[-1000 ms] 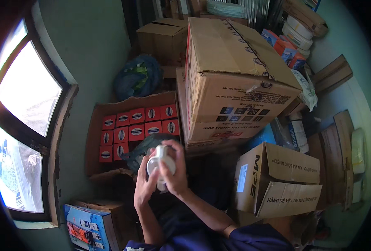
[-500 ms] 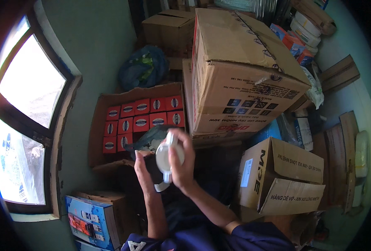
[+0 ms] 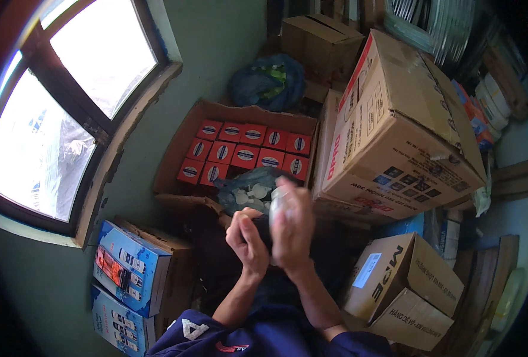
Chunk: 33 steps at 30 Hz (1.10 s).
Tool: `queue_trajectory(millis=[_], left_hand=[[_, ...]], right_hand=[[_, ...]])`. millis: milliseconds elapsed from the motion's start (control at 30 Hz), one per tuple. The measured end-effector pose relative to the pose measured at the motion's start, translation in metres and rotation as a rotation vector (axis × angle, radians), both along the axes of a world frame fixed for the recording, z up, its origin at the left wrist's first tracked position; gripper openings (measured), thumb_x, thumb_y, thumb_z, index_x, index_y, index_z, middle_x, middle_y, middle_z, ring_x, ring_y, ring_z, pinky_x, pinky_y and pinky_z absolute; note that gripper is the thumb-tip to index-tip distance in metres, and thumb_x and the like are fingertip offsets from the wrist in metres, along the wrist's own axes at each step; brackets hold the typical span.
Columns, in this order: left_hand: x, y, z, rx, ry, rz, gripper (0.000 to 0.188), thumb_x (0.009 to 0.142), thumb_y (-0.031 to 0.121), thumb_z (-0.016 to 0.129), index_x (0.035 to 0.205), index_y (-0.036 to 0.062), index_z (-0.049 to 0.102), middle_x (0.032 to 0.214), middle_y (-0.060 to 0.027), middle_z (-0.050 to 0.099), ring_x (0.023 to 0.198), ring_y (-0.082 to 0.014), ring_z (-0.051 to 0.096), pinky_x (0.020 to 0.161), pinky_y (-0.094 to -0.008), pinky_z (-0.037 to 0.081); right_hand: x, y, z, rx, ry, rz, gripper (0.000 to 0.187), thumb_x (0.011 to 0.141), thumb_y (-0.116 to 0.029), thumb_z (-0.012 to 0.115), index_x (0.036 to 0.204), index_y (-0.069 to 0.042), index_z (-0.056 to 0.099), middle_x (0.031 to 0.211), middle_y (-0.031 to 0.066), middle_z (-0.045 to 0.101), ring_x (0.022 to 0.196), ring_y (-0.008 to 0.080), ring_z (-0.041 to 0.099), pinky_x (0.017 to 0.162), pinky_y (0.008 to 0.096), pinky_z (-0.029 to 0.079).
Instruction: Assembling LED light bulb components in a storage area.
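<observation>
My right hand (image 3: 293, 229) is blurred by motion, its fingers closed around a pale, round plastic piece (image 3: 280, 204). Only part of that piece shows between the fingers. Close beside it on the left, my left hand (image 3: 249, 244) has its fingers curled in; whatever they hold, if anything, is hidden. Just beyond both hands, a bluish plastic bag (image 3: 234, 184) lies open with several white round pieces (image 3: 257, 191) in it. The bag rests at the near side of an open carton (image 3: 177, 140), where red small boxes (image 3: 244, 156) stand in rows.
A large brown carton (image 3: 395, 140) stands right of the red boxes, and a smaller open carton (image 3: 389, 279) is nearer. Blue printed boxes (image 3: 130, 268) are stacked at the left below the window (image 3: 55, 143). A knotted blue bag (image 3: 267, 83) sits behind.
The view has turned, so the surroundings sit further right and tilted. My left fingers have curled in. The white round piece in my right hand, earlier facing me, now shows narrower.
</observation>
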State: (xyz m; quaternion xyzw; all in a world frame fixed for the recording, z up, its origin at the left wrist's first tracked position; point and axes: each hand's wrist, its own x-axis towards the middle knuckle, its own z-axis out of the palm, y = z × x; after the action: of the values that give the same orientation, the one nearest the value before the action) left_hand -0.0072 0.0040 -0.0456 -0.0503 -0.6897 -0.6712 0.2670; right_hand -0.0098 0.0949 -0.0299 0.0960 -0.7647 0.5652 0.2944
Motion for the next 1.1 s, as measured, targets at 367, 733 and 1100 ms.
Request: queue_trajectory(millis=[367, 733, 1100], left_hand=[[-0.006, -0.009, 0.004, 0.133, -0.166, 0.262, 0.060, 0.104, 0.045, 0.028, 0.075, 0.0009, 0.055, 0.072, -0.0045, 0.057, 0.069, -0.0113, 0.049, 0.066, -0.0275, 0.039], [-0.006, -0.018, -0.004, 0.363, -0.083, 0.065, 0.052, 0.105, 0.039, 0.030, 0.077, 0.0007, 0.051, 0.068, -0.0061, 0.057, 0.062, -0.0114, 0.048, 0.061, -0.0263, 0.039], [-0.003, -0.009, 0.000, 0.216, -0.089, -0.002, 0.054, 0.105, 0.042, 0.028, 0.075, 0.0020, 0.048, 0.068, -0.0066, 0.055, 0.063, -0.0107, 0.048, 0.061, -0.0263, 0.038]], right_hand=[[-0.001, -0.015, 0.002, 0.263, 0.132, 0.167, 0.038, 0.090, -0.012, 0.047, 0.125, 0.004, 0.050, 0.105, 0.0208, 0.053, 0.094, 0.0344, 0.052, 0.083, 0.0428, 0.041], [0.004, -0.027, 0.005, 0.231, 0.051, 0.141, 0.033, 0.090, -0.010, 0.047, 0.120, 0.002, 0.053, 0.104, 0.0194, 0.055, 0.093, 0.0318, 0.054, 0.084, 0.0402, 0.042], [0.014, -0.014, 0.014, 0.083, -0.233, 0.002, 0.030, 0.088, -0.007, 0.051, 0.116, 0.000, 0.057, 0.098, 0.0171, 0.058, 0.088, 0.0307, 0.056, 0.080, 0.0394, 0.044]])
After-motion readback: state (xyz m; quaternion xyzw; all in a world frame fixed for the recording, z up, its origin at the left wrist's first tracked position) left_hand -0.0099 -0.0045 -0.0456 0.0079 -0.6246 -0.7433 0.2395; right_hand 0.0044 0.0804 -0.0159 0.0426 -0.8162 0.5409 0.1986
